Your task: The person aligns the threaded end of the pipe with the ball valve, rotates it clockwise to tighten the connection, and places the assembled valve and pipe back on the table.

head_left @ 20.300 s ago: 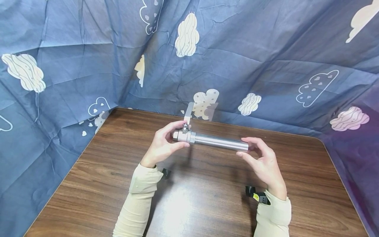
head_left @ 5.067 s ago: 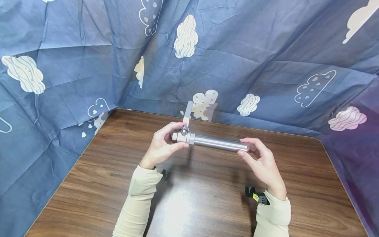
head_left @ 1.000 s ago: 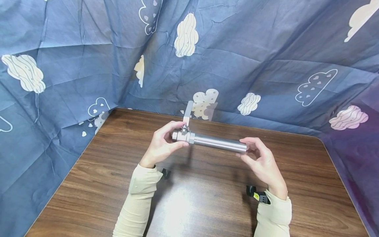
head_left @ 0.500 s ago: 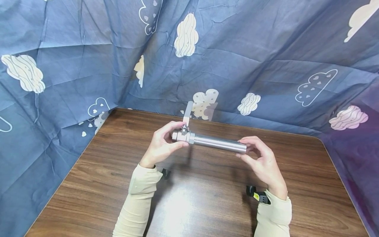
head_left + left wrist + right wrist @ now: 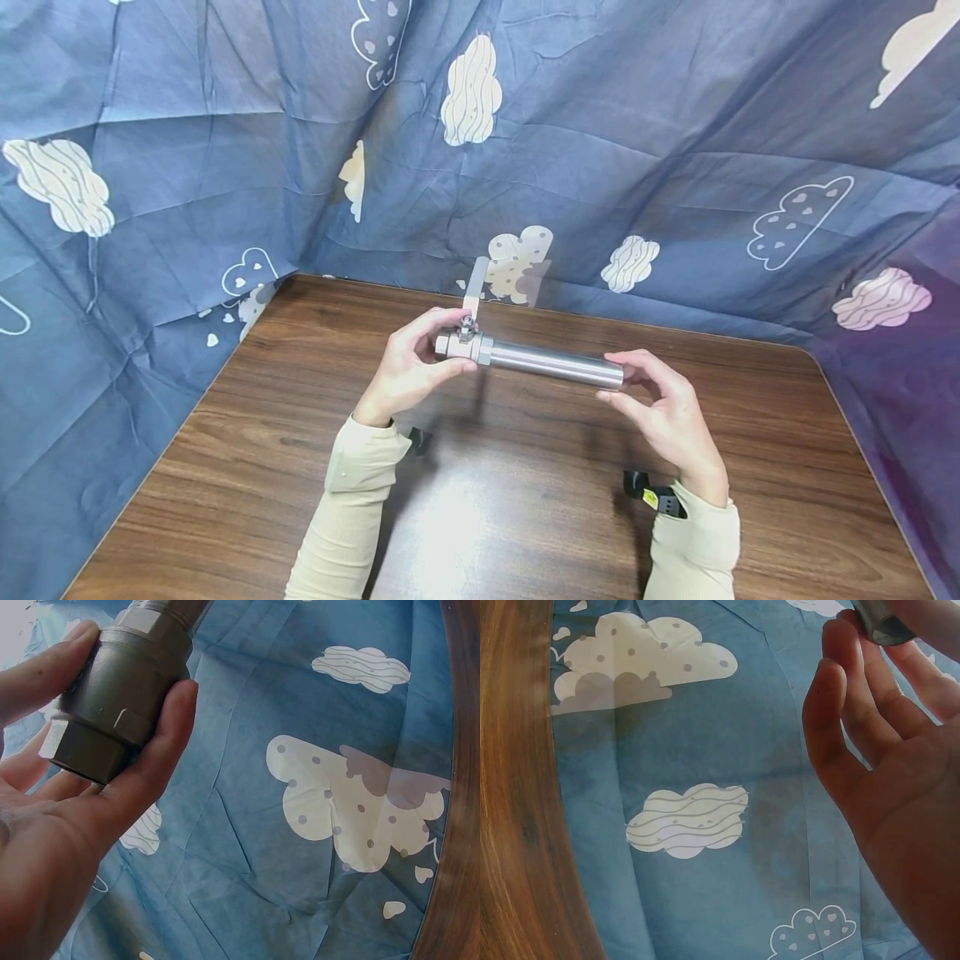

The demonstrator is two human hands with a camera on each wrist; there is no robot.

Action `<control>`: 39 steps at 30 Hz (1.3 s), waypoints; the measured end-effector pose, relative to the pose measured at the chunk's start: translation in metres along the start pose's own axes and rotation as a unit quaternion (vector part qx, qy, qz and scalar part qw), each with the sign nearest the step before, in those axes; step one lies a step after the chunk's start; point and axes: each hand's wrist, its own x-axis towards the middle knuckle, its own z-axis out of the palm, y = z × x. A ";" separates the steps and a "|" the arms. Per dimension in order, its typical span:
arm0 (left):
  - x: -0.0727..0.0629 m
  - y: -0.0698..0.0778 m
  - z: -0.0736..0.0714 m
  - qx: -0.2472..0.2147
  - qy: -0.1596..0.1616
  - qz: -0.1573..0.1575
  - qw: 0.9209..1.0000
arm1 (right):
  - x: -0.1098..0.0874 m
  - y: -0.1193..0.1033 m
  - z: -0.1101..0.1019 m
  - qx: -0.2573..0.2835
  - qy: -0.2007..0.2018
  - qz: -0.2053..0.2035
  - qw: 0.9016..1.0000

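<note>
A metal ball valve (image 5: 465, 345) with a flat lever handle (image 5: 476, 285) is joined at its right side to a shiny steel pipe (image 5: 555, 365). My left hand (image 5: 411, 365) grips the valve body, thumb in front and fingers behind. In the left wrist view, the valve's hexagonal end (image 5: 82, 748) points down between thumb and fingers. The right hand (image 5: 667, 408) holds the pipe's far end between thumb and fingertips. From the right wrist view, only the tip of the pipe (image 5: 885, 626) shows among the fingers. The lever points away, toward the backdrop.
Beneath the hands spreads a brown wood-grain table (image 5: 247, 467). A blue cloth (image 5: 600, 100) printed with clouds hangs around its back and sides. Dark camera mounts sit at the right wrist (image 5: 660, 500) and left wrist (image 5: 420, 440).
Both hands keep their places on the valve and pipe. The right fingers shift slightly at the pipe's end, and the pipe sits a touch further left than 20 seconds ago.
</note>
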 end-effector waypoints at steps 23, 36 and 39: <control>0.000 0.001 0.000 -0.002 -0.001 0.004 1.000 | -0.004 0.000 -0.001 -0.005 -0.020 0.049 0.999; 0.001 0.001 0.001 -0.007 -0.001 0.008 1.000 | -0.002 -0.001 -0.001 0.023 -0.032 0.034 0.999; 0.001 0.002 0.001 -0.007 -0.002 0.008 1.000 | -0.002 0.000 0.000 0.023 -0.029 0.025 0.999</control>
